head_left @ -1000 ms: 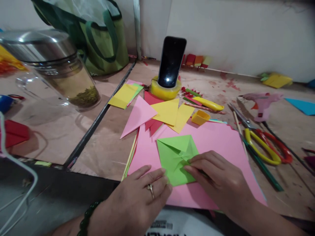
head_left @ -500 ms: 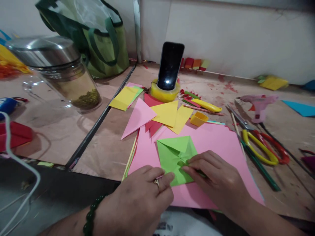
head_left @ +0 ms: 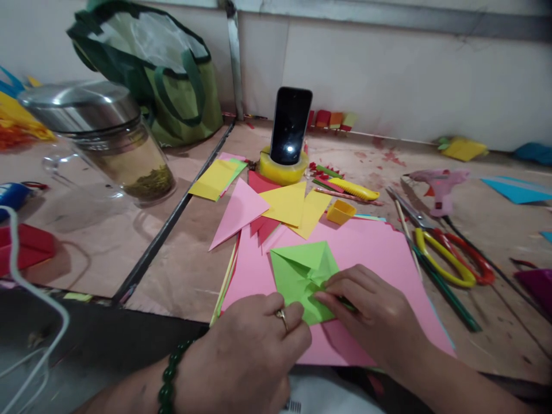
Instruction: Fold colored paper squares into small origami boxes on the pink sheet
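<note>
A square of green origami paper (head_left: 297,261) with its corners folded inward lies on a stack of pink paper sheets (head_left: 371,241). My right hand (head_left: 373,313) pinches a folded flap near the middle of the green paper between thumb and fingertips. My left hand (head_left: 259,345), wearing a ring and a green bead bracelet (head_left: 170,374), has its fingers curled at the paper's lower left edge; its fingertips are partly hidden. Folded pink (head_left: 241,213) and yellow (head_left: 284,202) paper triangles overlap just beyond the green square.
Scissors (head_left: 444,259), a green pen-like stick (head_left: 452,296) and a pink glue gun (head_left: 442,187) lie to the right. A phone (head_left: 291,123) stands in a yellow tape roll (head_left: 280,169) behind. At left are a glass tea mug (head_left: 125,149) and a green bag (head_left: 190,109).
The view has tilted up slightly and shifted right. My left fingers have curled in more at the paper's lower edge. My right hand keeps its pinch on the flap.
</note>
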A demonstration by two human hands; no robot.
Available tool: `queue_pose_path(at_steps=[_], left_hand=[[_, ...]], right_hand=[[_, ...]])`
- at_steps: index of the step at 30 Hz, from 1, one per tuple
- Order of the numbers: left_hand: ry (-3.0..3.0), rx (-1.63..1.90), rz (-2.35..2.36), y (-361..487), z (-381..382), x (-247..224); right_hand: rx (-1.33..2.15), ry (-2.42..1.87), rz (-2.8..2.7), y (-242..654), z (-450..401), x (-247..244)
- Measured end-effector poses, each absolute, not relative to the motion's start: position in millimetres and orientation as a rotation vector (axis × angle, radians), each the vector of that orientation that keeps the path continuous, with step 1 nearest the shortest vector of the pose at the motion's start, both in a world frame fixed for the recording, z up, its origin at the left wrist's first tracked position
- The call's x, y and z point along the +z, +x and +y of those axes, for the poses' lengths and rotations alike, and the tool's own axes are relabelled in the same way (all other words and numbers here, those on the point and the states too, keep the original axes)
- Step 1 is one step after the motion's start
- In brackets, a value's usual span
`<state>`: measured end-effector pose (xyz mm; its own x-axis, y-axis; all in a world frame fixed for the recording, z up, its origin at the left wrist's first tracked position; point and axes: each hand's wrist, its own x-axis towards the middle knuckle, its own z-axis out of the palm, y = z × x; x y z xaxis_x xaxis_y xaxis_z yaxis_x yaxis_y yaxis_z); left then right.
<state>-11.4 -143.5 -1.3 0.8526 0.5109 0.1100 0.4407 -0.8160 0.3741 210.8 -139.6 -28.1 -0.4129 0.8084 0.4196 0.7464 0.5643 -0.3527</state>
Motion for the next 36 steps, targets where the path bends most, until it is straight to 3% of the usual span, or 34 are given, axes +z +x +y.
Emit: queue_pose_path(at_steps=[18, 27, 36], left_hand=[[2.77, 0.234, 0.776, 6, -137, -4], [2.902, 0.216, 0.757, 13, -138, -10], [2.962, 0.235, 0.734, 12, -139, -16]], right_hand=[[0.173, -1.244, -2.207, 217, -140, -27], [-0.139, -1.143, -2.322, 240, -182, -14], [0.0, -1.228, -2.278, 243, -204, -32]])
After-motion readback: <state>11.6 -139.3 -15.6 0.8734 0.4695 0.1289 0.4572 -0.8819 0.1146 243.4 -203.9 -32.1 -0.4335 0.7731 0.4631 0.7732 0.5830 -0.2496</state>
